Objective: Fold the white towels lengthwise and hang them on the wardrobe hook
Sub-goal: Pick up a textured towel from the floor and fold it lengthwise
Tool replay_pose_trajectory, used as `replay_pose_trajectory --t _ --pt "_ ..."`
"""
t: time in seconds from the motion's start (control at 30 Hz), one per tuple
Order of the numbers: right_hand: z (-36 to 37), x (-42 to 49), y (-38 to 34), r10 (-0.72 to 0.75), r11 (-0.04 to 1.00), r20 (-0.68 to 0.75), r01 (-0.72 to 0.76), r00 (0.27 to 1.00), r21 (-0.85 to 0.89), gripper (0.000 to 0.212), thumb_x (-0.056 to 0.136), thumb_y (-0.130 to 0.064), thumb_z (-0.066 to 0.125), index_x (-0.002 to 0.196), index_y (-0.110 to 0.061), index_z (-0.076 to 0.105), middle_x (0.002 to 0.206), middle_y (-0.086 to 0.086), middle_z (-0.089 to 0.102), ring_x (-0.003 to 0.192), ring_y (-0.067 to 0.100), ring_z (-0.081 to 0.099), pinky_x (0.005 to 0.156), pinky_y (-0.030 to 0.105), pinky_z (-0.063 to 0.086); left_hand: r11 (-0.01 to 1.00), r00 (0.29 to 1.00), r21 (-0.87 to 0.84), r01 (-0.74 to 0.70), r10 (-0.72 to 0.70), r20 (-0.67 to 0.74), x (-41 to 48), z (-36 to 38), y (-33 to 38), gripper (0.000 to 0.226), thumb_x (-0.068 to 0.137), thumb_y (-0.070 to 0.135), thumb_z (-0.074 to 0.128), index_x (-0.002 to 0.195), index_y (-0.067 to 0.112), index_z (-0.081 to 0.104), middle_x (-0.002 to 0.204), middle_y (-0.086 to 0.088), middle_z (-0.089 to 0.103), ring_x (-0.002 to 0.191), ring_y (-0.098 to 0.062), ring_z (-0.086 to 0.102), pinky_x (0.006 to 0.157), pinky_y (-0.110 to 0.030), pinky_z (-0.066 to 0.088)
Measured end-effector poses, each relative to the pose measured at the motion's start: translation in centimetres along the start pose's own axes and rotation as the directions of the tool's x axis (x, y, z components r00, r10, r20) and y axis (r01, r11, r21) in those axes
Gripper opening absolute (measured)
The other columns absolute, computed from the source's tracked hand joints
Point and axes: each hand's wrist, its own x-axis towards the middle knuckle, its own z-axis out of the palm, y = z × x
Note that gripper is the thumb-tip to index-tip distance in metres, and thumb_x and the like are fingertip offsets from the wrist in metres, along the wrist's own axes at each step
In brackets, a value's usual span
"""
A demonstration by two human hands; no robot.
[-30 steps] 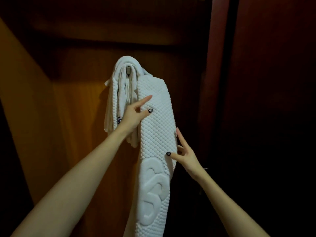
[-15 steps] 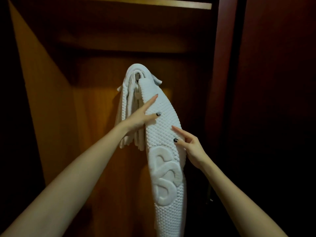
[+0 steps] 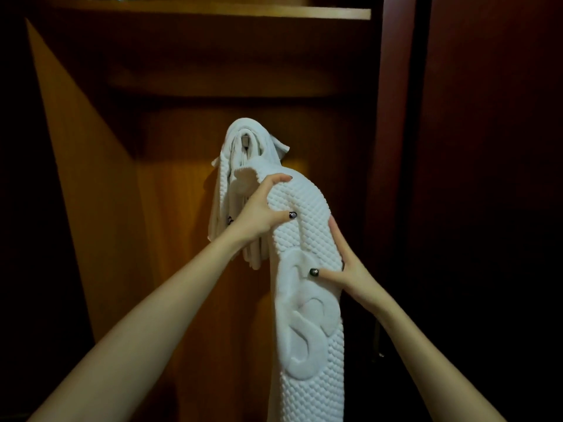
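Note:
A long white waffle-textured towel (image 3: 307, 324) with a raised emblem hangs in front of the wardrobe's back panel, its top bent over near the hook (image 3: 245, 140). My left hand (image 3: 259, 214) grips its upper fold, fingers curled over the edge and thumb on the face. My right hand (image 3: 341, 263) pinches the towel's right edge, thumb pressing on the emblem. Another white towel (image 3: 225, 190) is draped over the hook behind and to the left, mostly covering it.
The wooden wardrobe has a lit orange back panel (image 3: 170, 239), a slanted left side wall (image 3: 76, 147) and a shelf (image 3: 213, 12) overhead. A dark red door frame (image 3: 396, 147) stands at the right, with darkness beyond it.
The towel's top has come away from the hook and bent forward. My left hand went from touching with straight fingers to gripping the fold; my right hand now pinches the edge lower down.

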Motion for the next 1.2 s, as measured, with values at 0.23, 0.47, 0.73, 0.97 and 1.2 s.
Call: replay_pose_trajectory --t 0.23,0.47,0.73,0.97,1.2 --pt "3.3 -2.0 1.2 -0.019 0.999 -0.044 0.017 0.999 -0.035 0.089 0.082 -0.036 0.075 0.138 -0.068 0.013 0.152 -0.034 0.021 0.137 -0.004 0.033 0.110 0.023 0.037 1.000 0.997 -0.001 -0.025 0.025 -0.071 0.5 -2.4 2.7 0.062 0.080 0.005 0.072 0.130 0.027 0.043 0.133 0.005 0.043 0.129 -0.020 0.041 0.102 -0.045 0.045" --pt "4.5 -1.6 -0.2 -0.098 0.985 -0.283 0.052 0.954 -0.164 0.076 0.087 -0.006 0.067 0.139 -0.053 0.037 0.149 -0.018 0.042 0.135 0.004 0.042 0.112 0.032 0.037 0.998 0.986 0.040 -0.041 0.047 -0.158 -0.3 -5.5 3.6 0.061 0.080 0.009 0.071 0.129 0.030 0.041 0.126 0.010 0.040 0.117 -0.011 0.043 0.081 -0.019 0.044" --pt "2.3 1.4 -7.9 0.022 0.958 -0.152 -0.064 0.988 -0.281 0.096 0.085 -0.017 0.071 0.145 -0.058 0.010 0.118 -0.008 0.062 0.077 0.001 0.067 0.068 0.020 0.053 0.999 0.895 0.040 0.006 0.013 -0.447 -1.7 -10.7 3.2 0.066 0.080 0.009 0.073 0.133 0.025 0.037 0.131 0.006 0.034 0.121 -0.011 0.035 0.082 -0.004 0.041" --pt "2.8 1.2 -7.9 -0.010 0.950 0.002 0.010 1.000 -0.312 0.086 0.091 0.000 0.058 0.142 -0.060 0.023 0.142 -0.014 0.048 0.100 0.008 0.065 0.083 0.036 0.057 0.996 0.877 0.085 0.030 0.014 -0.479 -2.4 -12.9 2.1 0.066 0.081 0.005 0.072 0.135 0.018 0.037 0.141 -0.006 0.034 0.117 -0.008 0.030 0.067 0.009 0.032" --pt "1.7 6.3 -9.4 -0.145 0.950 -0.068 0.120 0.987 -0.289 0.072 0.085 0.014 0.052 0.115 -0.050 0.064 0.125 -0.028 0.059 0.127 -0.004 0.047 0.099 0.013 0.042 0.995 0.826 0.071 0.065 -0.013 -0.564 -0.9 -14.8 0.2 0.066 0.083 0.012 0.072 0.137 0.018 0.034 0.143 -0.007 0.033 0.117 -0.008 0.029 0.083 -0.005 0.034"
